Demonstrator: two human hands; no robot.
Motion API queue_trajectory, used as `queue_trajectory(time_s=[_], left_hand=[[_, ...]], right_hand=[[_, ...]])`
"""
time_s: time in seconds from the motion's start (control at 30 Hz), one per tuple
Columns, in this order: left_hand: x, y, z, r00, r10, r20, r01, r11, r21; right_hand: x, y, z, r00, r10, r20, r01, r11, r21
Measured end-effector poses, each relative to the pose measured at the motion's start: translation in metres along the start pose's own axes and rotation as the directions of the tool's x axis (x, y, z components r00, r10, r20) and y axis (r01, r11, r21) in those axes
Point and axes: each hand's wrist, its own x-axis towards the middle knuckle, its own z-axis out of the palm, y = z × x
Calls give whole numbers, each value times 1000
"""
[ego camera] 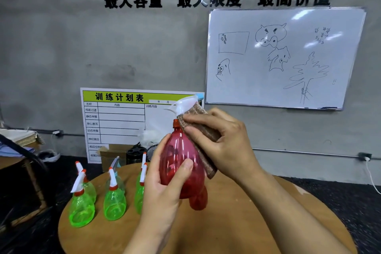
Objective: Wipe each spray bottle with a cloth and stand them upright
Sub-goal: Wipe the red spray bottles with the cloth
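Red spray bottle (181, 169) held up off the round wooden table (237, 222), over its middle, roughly upright with a slight tilt. Translucent red body, looks empty, can't confirm. Orange collar at the neck, white trigger head (181, 105) with a pale blue nozzle tip pointing right.

Left hand (165, 183) grips the lower body of the bottle from the left: thumb curled across the front, fingers wrapped behind. Forearm comes up from the near edge of the table.

Right hand (222, 142) holds a brown cloth (201, 136) against the right side of the bottle. Fingers curled over the cloth at the neck and shoulder, thumb lower down. Cloth runs from just under the trigger head down past the widest part of the body, lower end hanging free.

Green spray bottles (114, 202) stand upright along the left edge of the table, well apart from the red one. Front two fully visible, translucent green, apparently empty, white triggers on orange collars. At least two more behind them, and another one partly hidden by the left hand.

Beyond the far edge: cardboard box (113, 153) and a dark canister on the floor, printed chart (119, 121) leaning on the grey wall, whiteboard (282, 57) with marker doodles hung to the right.
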Motion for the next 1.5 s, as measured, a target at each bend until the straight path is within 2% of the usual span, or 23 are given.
queue_trajectory(time_s=[0.07, 0.17, 0.3, 0.37, 0.5, 0.53, 0.67, 0.73, 0.87, 0.93, 1.03, 1.07, 1.2, 1.27, 1.37, 1.43, 1.5], left_hand=[[-3, 0, -1, 1000, -6, 13, 6, 1000, 18], [-6, -1, -1, 1000, -8, 21, 7, 1000, 26], [-3, 0, -2, 1000, -17, 2, 17, 1000, -4], [-2, 0, -2, 1000, -26, 11, 26, 1000, -6], [-4, 0, -2, 998, -28, 48, 27, 1000, 14], [-3, 0, -1, 998, -23, 50, 23, 1000, 12], [-3, 0, -2, 999, -13, 47, 13, 1000, 5], [-3, -2, -3, 998, -26, 49, 26, 1000, 4], [-3, -1, -2, 997, -36, 65, 36, 999, 3], [-3, 1, -2, 998, -33, 61, 32, 999, 3], [-1, 0, -3, 999, -27, 40, 28, 999, -21], [-1, 0, -3, 999, -28, 39, 29, 999, -31], [-3, 1, -3, 997, -33, 63, 35, 998, -44], [-1, 2, -2, 998, -37, 58, 40, 998, -48], [4, 3, -3, 999, -47, 25, 49, 994, -93], [6, 1, -5, 998, -62, 20, 64, 991, -114], [5, -4, -6, 997, -66, 30, 69, 994, -89]], right_hand=[[5, 2, -1, 999, 2, -39, -4, 999, -36], [11, 6, -1, 986, 82, -144, -88, 996, -35], [6, -1, 4, 1000, 17, -10, -16, 999, 50], [6, -2, 4, 1000, -3, 8, 2, 999, 50], [14, 5, 2, 985, 83, -151, -83, 997, 9], [13, 5, 3, 987, 83, -141, -79, 996, 33], [6, -4, 5, 997, -36, 72, 26, 991, 135], [10, -2, 4, 999, -27, 24, 24, 994, 106], [20, 8, -1, 974, 105, -200, -97, 994, 47], [18, 7, -1, 979, 104, -174, -90, 992, 86], [12, -1, 0, 1000, 18, -8, -17, 986, 165], [11, -2, 0, 1000, 1, 6, -2, 988, 152], [18, 9, -5, 983, 72, -169, -63, 996, 60], [13, 12, -5, 984, 82, -159, -76, 996, 45], [-3, 18, -7, 994, 79, -70, -81, 996, -29], [-7, 22, -12, 989, 111, -98, -114, 993, -24], [-2, 21, -16, 968, 177, -177, -164, 983, 87]])
